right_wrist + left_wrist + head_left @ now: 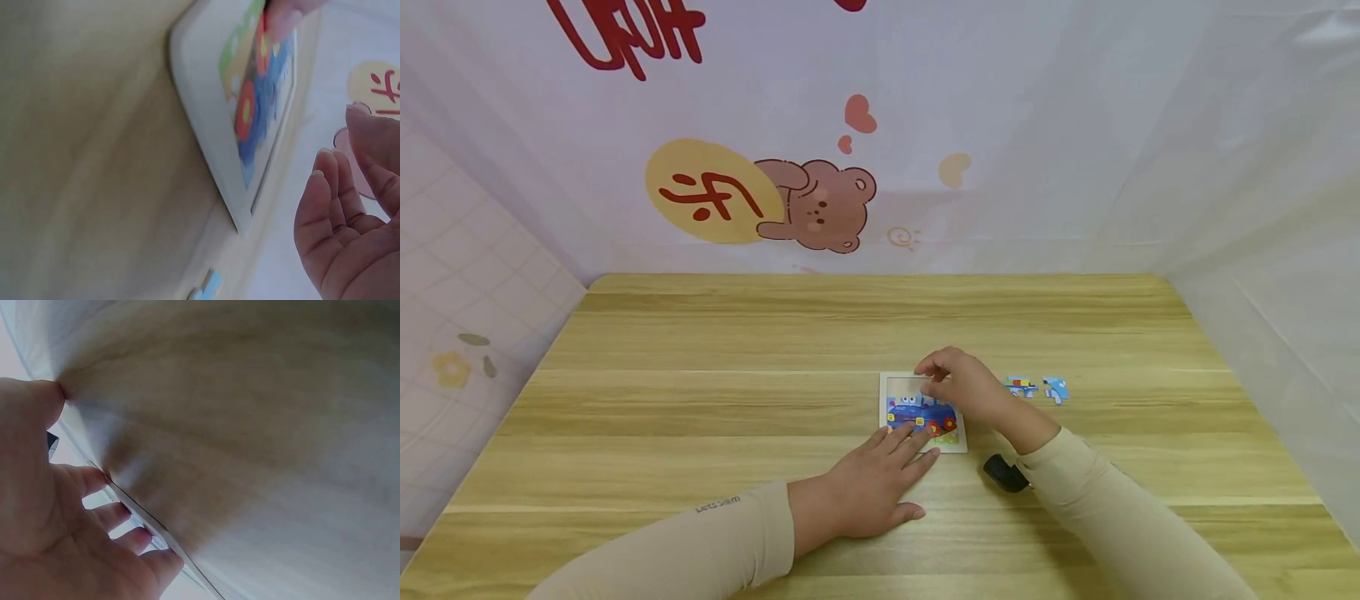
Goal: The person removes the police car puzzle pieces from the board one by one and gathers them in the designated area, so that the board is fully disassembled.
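Note:
A small square jigsaw puzzle board [961, 442] with a pale border lies on the table. Its picture shows a blue vehicle with eyes and red wheels; the upper part of the tray is bare. My left hand [868, 487] rests its outstretched fingers on the board's near edge, thumb spread on the table. Above the board's upper right hovers my right hand [970, 387], its fingers loosely bent. In the right wrist view this hand [350, 237] shows a gap between thumb and fingers, and nothing is visible in it.
To the right of the board lie loose puzzle pieces, a blue one [1056, 389] and a multicoloured one [1021, 385] partly behind the right wrist. A black object [1002, 472] sits by the right forearm. Behind the wooden table [715, 400] hangs a printed white curtain [1037, 125].

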`<state>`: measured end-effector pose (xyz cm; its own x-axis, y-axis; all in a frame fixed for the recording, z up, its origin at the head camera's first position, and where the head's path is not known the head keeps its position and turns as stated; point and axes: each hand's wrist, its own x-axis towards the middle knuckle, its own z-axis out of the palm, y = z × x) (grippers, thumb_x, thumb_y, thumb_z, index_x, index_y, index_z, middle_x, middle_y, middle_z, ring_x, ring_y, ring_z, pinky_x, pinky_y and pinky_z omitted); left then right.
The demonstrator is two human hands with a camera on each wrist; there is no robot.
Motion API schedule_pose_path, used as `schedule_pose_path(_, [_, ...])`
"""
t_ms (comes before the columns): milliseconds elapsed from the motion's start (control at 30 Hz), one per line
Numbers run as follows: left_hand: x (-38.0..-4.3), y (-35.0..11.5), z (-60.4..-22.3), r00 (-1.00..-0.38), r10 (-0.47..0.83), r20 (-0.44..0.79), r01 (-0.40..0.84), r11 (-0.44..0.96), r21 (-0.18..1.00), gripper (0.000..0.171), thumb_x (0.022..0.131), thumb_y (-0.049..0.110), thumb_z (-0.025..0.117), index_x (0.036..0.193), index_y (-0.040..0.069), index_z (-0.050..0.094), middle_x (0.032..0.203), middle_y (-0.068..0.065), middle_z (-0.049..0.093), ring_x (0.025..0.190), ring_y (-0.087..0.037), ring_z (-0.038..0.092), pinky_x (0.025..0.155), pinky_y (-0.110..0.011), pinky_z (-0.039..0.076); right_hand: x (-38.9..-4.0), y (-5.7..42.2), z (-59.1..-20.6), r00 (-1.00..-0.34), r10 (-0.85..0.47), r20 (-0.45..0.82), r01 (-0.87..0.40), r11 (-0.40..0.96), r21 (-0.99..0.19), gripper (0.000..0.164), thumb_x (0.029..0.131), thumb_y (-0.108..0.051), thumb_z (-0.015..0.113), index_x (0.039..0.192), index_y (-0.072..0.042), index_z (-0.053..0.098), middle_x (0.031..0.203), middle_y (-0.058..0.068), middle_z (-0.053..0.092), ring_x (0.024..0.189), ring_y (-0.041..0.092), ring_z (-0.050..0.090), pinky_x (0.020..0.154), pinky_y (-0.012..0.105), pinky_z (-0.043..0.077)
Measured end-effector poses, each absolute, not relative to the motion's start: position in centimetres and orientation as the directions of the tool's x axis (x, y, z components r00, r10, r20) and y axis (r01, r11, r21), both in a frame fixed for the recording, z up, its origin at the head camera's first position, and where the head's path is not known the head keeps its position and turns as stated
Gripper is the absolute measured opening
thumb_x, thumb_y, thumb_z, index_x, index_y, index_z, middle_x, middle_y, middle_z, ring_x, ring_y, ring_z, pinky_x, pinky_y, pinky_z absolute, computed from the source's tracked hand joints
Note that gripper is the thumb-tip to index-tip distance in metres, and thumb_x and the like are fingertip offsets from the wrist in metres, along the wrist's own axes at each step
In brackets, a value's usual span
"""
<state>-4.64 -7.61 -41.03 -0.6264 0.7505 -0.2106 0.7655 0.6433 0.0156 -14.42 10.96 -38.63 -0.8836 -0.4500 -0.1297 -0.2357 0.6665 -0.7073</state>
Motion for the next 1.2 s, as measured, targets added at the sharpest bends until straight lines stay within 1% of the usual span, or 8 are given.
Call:
schedule_pose_path(200, [-4.5, -7.6, -41.1, -0.630, 0.751, -0.201, 0.767, 0.642, -0.007, 0.067, 0.098, 0.057, 0.038, 0.152, 0.019, 0.031, 0.157, -0.005, 0.027, 0.145, -0.025, 0.022, 0.113, -0.041, 0.029, -14.2, 9.9, -38.8, -0.862, -0.467, -0.196, -0.223, 0.698, -0.681, 0.017, 0.089, -0.006, 0.067, 0.107, -0.006, 0.069, 0.102, 0.006, 0.060, 0.088, 0.019, 0.055, 0.080, 0.035, 0.050])
schedule_pose_path(367, [-4.4, -7.6, -40.9, -0.633, 0.749, -0.198, 0.766, 0.643, -0.018, 0.066, 0.098, 0.057, 0.039, 0.151, 0.019, 0.033, 0.157, -0.005, 0.029, 0.144, -0.025, 0.024, 0.113, -0.041, 0.030, -14.2, 9.1, -39.2, -0.843, -0.498, -0.202, -0.263, 0.710, -0.654, 0.017, 0.090, -0.008, 0.067, 0.107, -0.006, 0.070, 0.101, 0.006, 0.061, 0.085, 0.016, 0.055, 0.078, 0.034, 0.050])
schedule_pose_path(500, [-4.4, -7.6, -40.8, -0.631, 0.751, -0.197, 0.769, 0.639, -0.024, 0.066, 0.098, 0.057, 0.039, 0.151, 0.019, 0.033, 0.156, -0.005, 0.030, 0.144, -0.025, 0.026, 0.112, -0.041, 0.030, -14.2, 8.7, -39.4, -0.829, -0.519, -0.207, -0.296, 0.722, -0.626, 0.018, 0.089, -0.006, 0.067, 0.107, -0.005, 0.071, 0.098, 0.005, 0.063, 0.081, 0.014, 0.055, 0.076, 0.033, 0.049])
schedule_pose_path(567, [-4.4, -7.6, -40.8, -0.630, 0.751, -0.197, 0.769, 0.638, -0.029, 0.066, 0.098, 0.058, 0.038, 0.151, 0.019, 0.032, 0.155, -0.004, 0.031, 0.143, -0.025, 0.026, 0.112, -0.040, 0.030, -14.1, 8.4, -39.4, -0.825, -0.520, -0.221, -0.293, 0.728, -0.620, 0.018, 0.089, -0.005, 0.067, 0.106, -0.005, 0.071, 0.096, 0.004, 0.063, 0.080, 0.014, 0.055, 0.076, 0.032, 0.049])
schedule_pose_path(867, [-4.3, -7.6, -40.8, -0.631, 0.754, -0.184, 0.772, 0.634, -0.049, 0.067, 0.098, 0.058, 0.038, 0.151, 0.019, 0.033, 0.155, -0.005, 0.031, 0.144, -0.025, 0.026, 0.112, -0.040, 0.031, -13.9, 7.8, -39.4, -0.807, -0.530, -0.262, -0.266, 0.721, -0.640, 0.018, 0.089, 0.000, 0.065, 0.106, -0.003, 0.070, 0.094, 0.003, 0.063, 0.085, 0.015, 0.057, 0.080, 0.033, 0.050])
schedule_pose_path(1200, [-4.3, -7.6, -40.8, -0.632, 0.754, -0.181, 0.771, 0.635, -0.049, 0.067, 0.097, 0.058, 0.039, 0.151, 0.018, 0.033, 0.154, -0.005, 0.032, 0.142, -0.025, 0.027, 0.111, -0.041, 0.032, -13.9, 7.8, -39.5, -0.796, -0.556, -0.241, -0.284, 0.693, -0.662, 0.016, 0.088, -0.001, 0.067, 0.103, -0.001, 0.070, 0.089, 0.002, 0.063, 0.080, 0.012, 0.056, 0.076, 0.030, 0.050])
